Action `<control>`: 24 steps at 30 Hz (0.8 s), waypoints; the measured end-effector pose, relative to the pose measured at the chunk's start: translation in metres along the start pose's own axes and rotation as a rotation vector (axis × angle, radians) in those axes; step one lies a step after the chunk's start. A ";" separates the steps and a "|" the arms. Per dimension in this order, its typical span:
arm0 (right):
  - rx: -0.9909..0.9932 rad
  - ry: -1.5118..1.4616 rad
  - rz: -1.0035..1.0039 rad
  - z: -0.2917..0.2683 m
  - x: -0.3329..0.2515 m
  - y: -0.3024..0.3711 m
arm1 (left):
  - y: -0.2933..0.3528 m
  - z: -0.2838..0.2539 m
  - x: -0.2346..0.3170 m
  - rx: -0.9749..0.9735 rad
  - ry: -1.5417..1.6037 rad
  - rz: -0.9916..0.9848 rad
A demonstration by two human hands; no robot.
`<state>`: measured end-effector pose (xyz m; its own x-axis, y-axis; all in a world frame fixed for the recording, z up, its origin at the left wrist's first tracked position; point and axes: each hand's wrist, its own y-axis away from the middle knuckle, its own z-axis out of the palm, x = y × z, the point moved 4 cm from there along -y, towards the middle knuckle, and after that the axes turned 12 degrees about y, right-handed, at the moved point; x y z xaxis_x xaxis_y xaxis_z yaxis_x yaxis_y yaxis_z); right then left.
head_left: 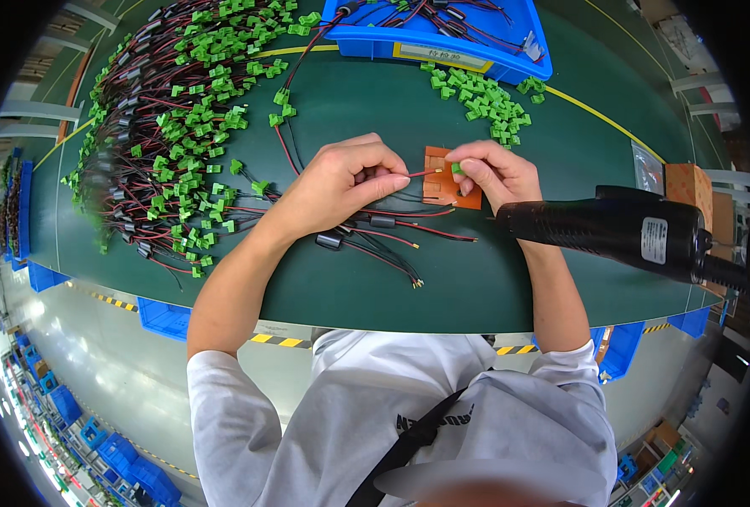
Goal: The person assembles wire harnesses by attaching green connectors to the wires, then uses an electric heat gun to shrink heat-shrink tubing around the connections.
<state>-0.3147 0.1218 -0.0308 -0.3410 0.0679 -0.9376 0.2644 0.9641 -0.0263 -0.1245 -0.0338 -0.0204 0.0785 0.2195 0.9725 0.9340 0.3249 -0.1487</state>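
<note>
My left hand [350,173] pinches a thin red wire [423,173], whose bare tip points to the right. Facing it, my right hand [493,171] grips a small green terminal connector [457,169] between thumb and fingertips. The wire tip and the connector are a short way apart, above an orange fixture block [466,199] lying on the green table. Below my left hand, several loose red and black wires with stripped ends fan out, with a black cylindrical ferrite core [328,241] among them. A black power screwdriver [603,231] crosses over my right forearm.
A large pile of cables with green connectors [189,127] covers the table's left side. Loose green connectors [480,101] lie beyond my right hand, before a blue bin [375,46] of cables. At the right stand a cardboard box [689,190] and a clear plastic bag [648,169].
</note>
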 end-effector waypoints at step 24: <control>0.131 0.311 -0.082 0.006 -0.008 0.000 | 0.004 0.005 0.011 0.060 -0.257 0.198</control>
<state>-0.3068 0.1193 -0.0256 -0.6191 0.0864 -0.7805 0.3315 0.9298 -0.1601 -0.1220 -0.0252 -0.0108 0.1591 0.5059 0.8478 0.8867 0.3043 -0.3480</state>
